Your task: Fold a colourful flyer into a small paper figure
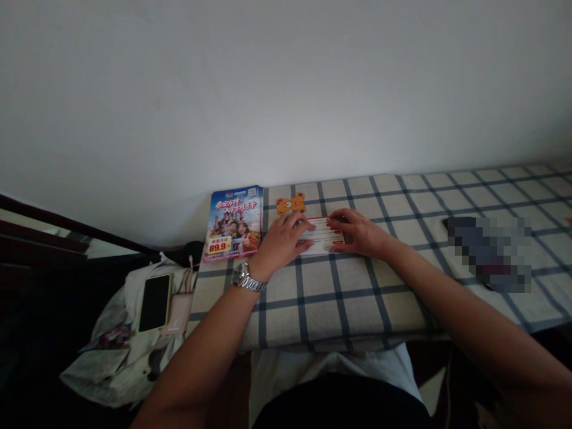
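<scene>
A small white leaflet (318,239) with red edging and red printed boxes lies on the checked tablecloth, its left and right ends partly covered by my hands. My left hand (282,238) holds the left end, with index finger and thumb extended over the paper. At the right end, my right hand (357,232) has its fingers at the upper corner and its thumb near the lower one, gripping the edge. Just behind the leaflet is a flat orange bear-shaped piece (291,204). Left of my hands sits a stack of colourful printed flyers (235,223) marked 89.9.
The checked tablecloth (308,307) covers a table against a white wall (286,89). A pixelated dark object (480,250) lies at the right. Beside the table's left end, a phone (155,302) and a pink case-like item (179,313) rest on a pale cloth bag (127,369).
</scene>
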A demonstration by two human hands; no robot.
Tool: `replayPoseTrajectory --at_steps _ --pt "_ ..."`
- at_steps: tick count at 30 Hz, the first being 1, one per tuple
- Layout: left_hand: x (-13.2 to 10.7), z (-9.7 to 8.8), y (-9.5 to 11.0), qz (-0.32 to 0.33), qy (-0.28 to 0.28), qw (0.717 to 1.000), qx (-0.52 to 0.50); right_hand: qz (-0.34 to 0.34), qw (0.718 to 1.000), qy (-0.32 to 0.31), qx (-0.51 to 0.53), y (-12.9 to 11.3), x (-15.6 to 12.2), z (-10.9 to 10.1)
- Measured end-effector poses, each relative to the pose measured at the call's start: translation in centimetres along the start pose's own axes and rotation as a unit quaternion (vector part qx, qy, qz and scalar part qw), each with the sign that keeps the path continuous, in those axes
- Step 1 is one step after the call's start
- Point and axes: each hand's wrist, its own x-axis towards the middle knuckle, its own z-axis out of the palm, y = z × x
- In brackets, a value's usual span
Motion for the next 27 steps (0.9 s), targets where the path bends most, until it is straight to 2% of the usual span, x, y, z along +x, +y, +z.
replayPoseTrajectory --at_steps 6,15,27 --pt "0.2 -0.4 0.4 -0.003 0.007 1.0 0.001 -0.002 1.0 -0.005 -0.009 0.0 0.0 0.1" --pt "0.2 -0.1 2.0 -0.046 0.027 0.998 0.018 0.004 1.0 0.006 0.017 -0.3 0.0 0.1" --pt "-0.2 0.7 1.7 -0.049 0.028 0.998 0.026 -0.016 1.0 -0.007 0.002 0.3 0.0 0.2"
